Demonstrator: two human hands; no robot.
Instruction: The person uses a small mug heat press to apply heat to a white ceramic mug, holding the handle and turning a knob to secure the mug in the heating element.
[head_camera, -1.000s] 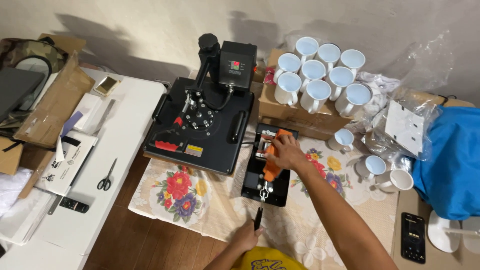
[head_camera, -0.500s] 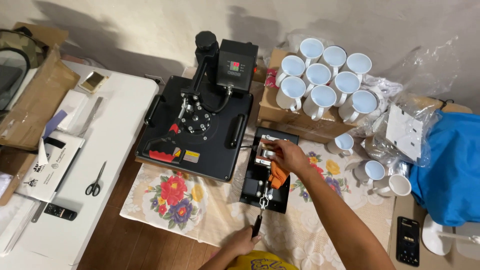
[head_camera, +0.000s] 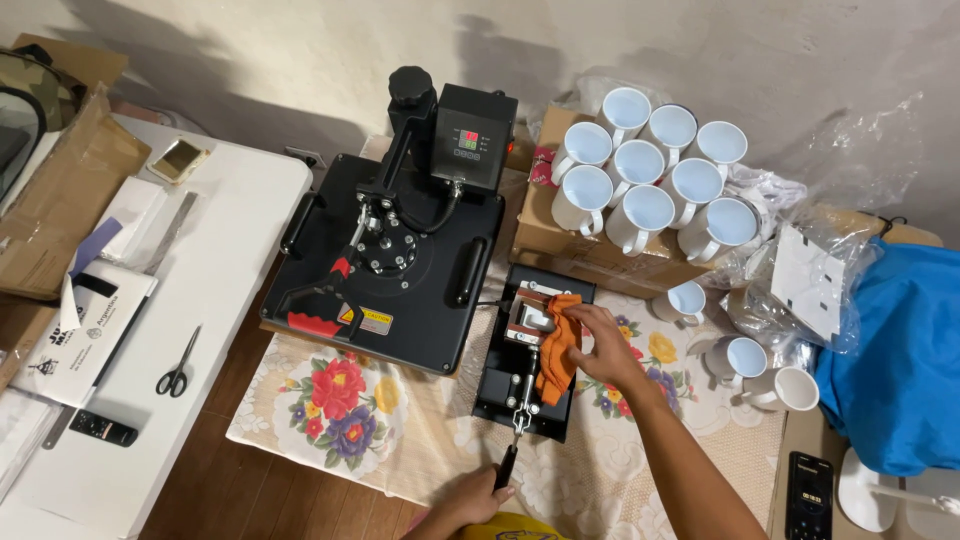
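Observation:
A small black mug press (head_camera: 530, 350) sits on a floral cloth (head_camera: 340, 410) beside a large black flat heat press (head_camera: 400, 250). My right hand (head_camera: 605, 345) holds an orange cloth (head_camera: 556, 350) against the mug clamp of the small press. My left hand (head_camera: 480, 497), near the bottom edge, grips the black end of the press's lever handle (head_camera: 508, 462). What sits inside the clamp is hidden by the cloth.
Several white mugs (head_camera: 650, 175) stand on a cardboard box (head_camera: 560, 240) behind the press, more mugs (head_camera: 760, 365) lie at right near plastic wrap. A white table (head_camera: 200, 300) at left carries scissors (head_camera: 177, 365), papers and a remote. A phone (head_camera: 808, 495) lies at bottom right.
My right hand has shifted with the orange cloth from the top of the mug press down its right side. The camera has swung left and down.

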